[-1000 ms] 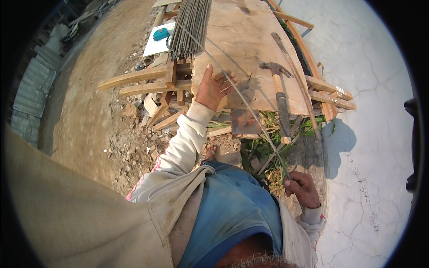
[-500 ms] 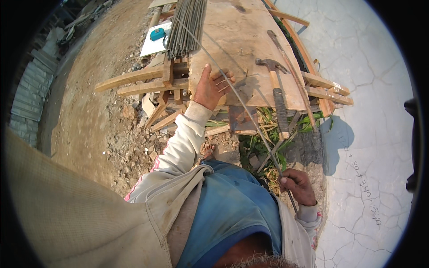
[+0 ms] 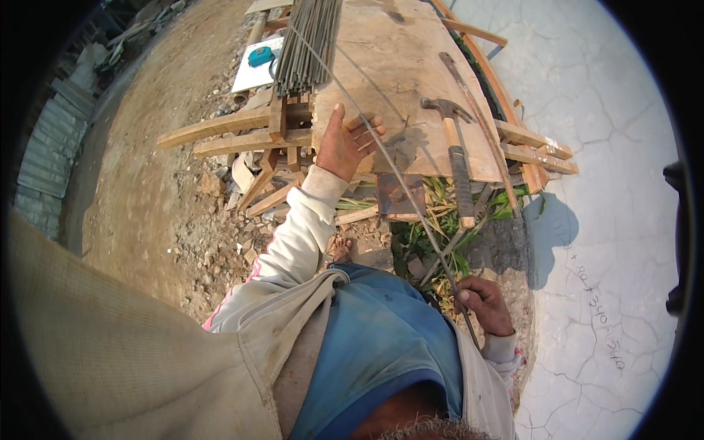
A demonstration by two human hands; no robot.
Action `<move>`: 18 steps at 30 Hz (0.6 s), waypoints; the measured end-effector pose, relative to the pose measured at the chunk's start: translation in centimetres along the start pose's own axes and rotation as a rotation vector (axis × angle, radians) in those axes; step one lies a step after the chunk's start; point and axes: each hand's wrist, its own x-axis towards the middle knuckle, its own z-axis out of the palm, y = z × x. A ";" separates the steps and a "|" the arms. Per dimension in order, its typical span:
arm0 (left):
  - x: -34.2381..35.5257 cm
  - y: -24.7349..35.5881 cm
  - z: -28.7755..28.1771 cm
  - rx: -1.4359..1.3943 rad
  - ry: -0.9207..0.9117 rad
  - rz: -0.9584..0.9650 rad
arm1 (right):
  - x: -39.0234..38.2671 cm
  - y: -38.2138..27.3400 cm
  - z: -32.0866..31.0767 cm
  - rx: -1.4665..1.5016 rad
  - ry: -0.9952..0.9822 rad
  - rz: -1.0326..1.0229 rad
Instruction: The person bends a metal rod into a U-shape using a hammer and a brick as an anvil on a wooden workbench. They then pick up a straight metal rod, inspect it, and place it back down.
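Observation:
A long thin steel rod [image 3: 381, 150] runs slantwise from the bundle of rods [image 3: 308, 40] at the back down to my right hand [image 3: 484, 302]. That hand is closed around the rod's near end. My left hand [image 3: 345, 143] lies palm down on the wooden board [image 3: 389, 66] with its fingers spread, and the fingertips touch the rod where it crosses the board. A hammer [image 3: 455, 150] with a dark grip lies on the board to the right of the rod.
A long rusty bar [image 3: 480, 125] lies along the board's right side. Timber beams [image 3: 220, 136] stick out to the left over rubble. A teal tape measure [image 3: 260, 56] sits on a white sheet. Cracked pale concrete [image 3: 609, 169] spreads to the right; green plants [image 3: 440, 213] grow under the board.
My right hand has drawn the rod back toward me and to the left. My left hand has stayed on the board, its fingers spreading wider over the rod.

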 end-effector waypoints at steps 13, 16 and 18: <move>0.0 -0.3 0.2 0.008 -0.027 -0.004 | -0.1 3.0 -1.0 0.098 0.187 0.057; -0.1 -0.3 0.5 0.005 -0.024 -0.010 | 0.4 4.9 -1.4 0.146 0.261 0.105; -0.1 -0.4 0.6 0.004 -0.020 -0.021 | 0.8 6.3 -1.5 0.186 0.303 0.122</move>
